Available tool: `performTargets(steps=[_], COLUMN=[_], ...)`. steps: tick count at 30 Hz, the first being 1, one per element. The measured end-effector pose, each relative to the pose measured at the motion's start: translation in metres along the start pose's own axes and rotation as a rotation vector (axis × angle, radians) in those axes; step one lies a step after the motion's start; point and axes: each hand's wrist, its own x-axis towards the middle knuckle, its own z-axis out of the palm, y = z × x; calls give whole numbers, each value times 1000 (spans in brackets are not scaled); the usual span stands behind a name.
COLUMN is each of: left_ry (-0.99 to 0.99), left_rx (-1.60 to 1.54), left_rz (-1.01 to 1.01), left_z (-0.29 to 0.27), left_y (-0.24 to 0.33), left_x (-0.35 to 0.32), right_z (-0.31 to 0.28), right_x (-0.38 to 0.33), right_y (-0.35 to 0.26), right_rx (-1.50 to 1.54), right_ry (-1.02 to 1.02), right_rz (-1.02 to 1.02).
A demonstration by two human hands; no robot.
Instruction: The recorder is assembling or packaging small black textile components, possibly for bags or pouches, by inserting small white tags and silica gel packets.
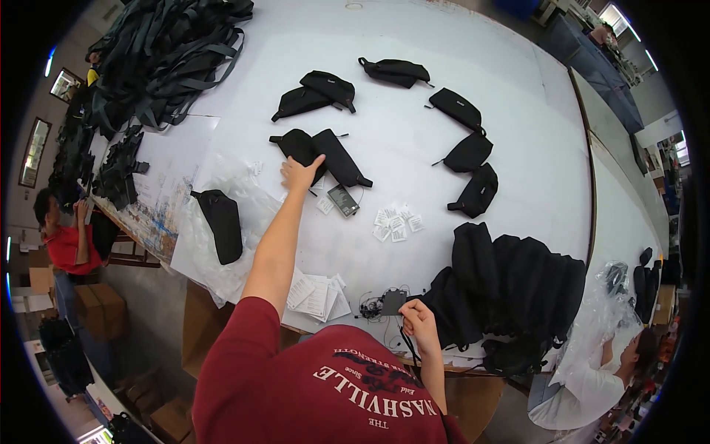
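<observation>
from my seat i count nine small black pouches (331,86) laid out singly on the white table (414,133), one dark heap of stacked pouches (510,288), one pile of black straps (166,52), one fan of paper tags (318,296), and roughly seven little white packets (398,223) (too small to count exactly).

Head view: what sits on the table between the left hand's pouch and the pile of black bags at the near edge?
In the head view, between the pouch under the left hand and the pile of black bags: a small dark device and scattered white packets.
</observation>
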Motion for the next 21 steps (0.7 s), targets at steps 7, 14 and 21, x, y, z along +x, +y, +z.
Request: performTargets(steps=[7, 14, 21], left_ry=[-90, -243, -792], left_rx=[77, -370, -228], left_rz=[108, 619, 690], left_z=[22, 11, -58], left_y=[32, 33, -51], left_x=[-27, -46, -204], right_z=[4, -6, 1], right_x=[-23, -28, -30], right_y=[17, 14, 12], right_rx=[-25, -34, -216], right_ry=[0, 79, 185], right_rz=[7, -73, -192])
